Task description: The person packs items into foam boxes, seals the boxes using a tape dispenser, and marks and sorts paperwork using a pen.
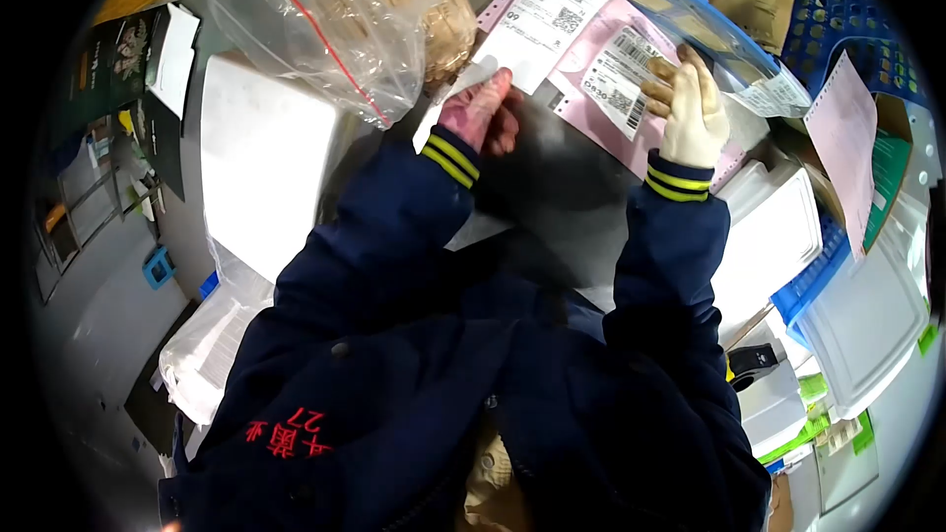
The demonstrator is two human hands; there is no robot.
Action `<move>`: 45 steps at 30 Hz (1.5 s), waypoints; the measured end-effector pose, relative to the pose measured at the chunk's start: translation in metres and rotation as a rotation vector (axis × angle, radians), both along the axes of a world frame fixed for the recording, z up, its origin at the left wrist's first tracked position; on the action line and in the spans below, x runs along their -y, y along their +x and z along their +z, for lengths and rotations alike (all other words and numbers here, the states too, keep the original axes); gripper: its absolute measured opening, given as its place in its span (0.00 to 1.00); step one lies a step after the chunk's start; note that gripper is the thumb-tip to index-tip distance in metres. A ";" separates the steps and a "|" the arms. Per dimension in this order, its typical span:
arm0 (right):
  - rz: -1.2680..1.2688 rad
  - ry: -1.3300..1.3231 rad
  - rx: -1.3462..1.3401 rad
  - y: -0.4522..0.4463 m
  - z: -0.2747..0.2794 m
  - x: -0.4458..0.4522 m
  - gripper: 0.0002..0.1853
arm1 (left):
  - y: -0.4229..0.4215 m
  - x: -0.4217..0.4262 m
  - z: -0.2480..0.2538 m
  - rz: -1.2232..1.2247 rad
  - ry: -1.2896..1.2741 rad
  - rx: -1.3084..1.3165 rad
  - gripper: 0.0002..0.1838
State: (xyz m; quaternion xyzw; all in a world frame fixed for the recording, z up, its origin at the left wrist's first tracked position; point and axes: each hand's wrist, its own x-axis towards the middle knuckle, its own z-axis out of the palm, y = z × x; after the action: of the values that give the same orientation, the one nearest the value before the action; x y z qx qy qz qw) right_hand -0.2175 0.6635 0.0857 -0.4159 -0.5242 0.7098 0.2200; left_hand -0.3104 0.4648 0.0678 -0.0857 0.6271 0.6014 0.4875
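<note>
My left hand (483, 113), bare, is closed on the lower end of a white label strip (540, 25) printed with barcodes and a QR code. The strip's lower end curls beside the thumb. On my right hand (693, 113) is a pale glove with darker fingertips. Its fingers are partly bent and lie beside a second barcode label (623, 79), which rests on a pink perforated sheet (589, 130). Whether the gloved fingers grip anything cannot be made out.
A clear zip bag (315, 25) lies at the upper left, above a white box (261, 163). A blue-edged bin (690, 2) stands at the upper right. Another pink sheet (845, 138) hangs near white lidded containers (867, 325). Dark green packaging (103, 64) is at the far left.
</note>
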 end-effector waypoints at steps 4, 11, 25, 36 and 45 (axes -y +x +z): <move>-0.059 -0.089 -0.016 0.028 -0.012 -0.002 0.18 | 0.028 -0.026 0.025 -0.316 0.018 0.264 0.29; 0.038 -0.051 0.042 0.036 -0.039 0.011 0.19 | 0.035 -0.070 -0.006 -0.200 -0.049 0.293 0.18; 0.655 0.482 0.016 -0.001 -0.036 -0.046 0.14 | 0.045 -0.036 -0.025 -0.194 0.210 0.182 0.13; 0.632 0.345 0.004 -0.005 -0.035 -0.043 0.14 | 0.039 -0.019 -0.031 -0.144 0.283 0.239 0.16; 0.705 0.230 -0.003 -0.006 -0.035 -0.038 0.21 | 0.037 -0.019 -0.018 -0.141 0.481 0.390 0.19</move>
State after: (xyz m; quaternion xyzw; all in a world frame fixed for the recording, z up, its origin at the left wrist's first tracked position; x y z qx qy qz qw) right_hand -0.2239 0.7012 0.0506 -0.1813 -0.7115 0.6789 0.0082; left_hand -0.2734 0.4839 0.0500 -0.0382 0.3661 0.6695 0.6453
